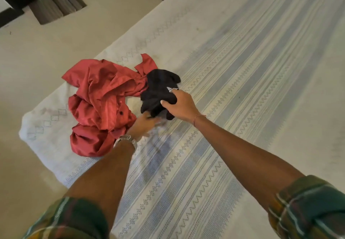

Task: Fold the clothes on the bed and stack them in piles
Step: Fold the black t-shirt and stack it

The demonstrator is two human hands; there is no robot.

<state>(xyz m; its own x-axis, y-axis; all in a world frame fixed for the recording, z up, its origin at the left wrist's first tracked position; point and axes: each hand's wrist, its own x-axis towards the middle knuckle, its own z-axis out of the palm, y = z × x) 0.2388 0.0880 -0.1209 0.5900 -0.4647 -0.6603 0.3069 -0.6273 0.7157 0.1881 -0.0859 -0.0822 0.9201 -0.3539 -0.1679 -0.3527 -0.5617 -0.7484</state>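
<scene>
A crumpled red shirt (100, 104) with dark buttons lies near the left corner of the bed (242, 89). Against its right side sits a bunched black garment (158, 87). My right hand (179, 104) grips the black garment from the right, thumb and fingers curled into the cloth. My left hand (145, 124), with a watch on the wrist, reaches under the garment's lower edge; it is blurred and its fingertips are hidden by the cloth.
The bed is covered with a cream sheet with blue-grey stripes and zigzag patterns. Pale floor (37, 61) lies to the left of the bed. A striped mat (57, 5) and dark furniture stand at the top left.
</scene>
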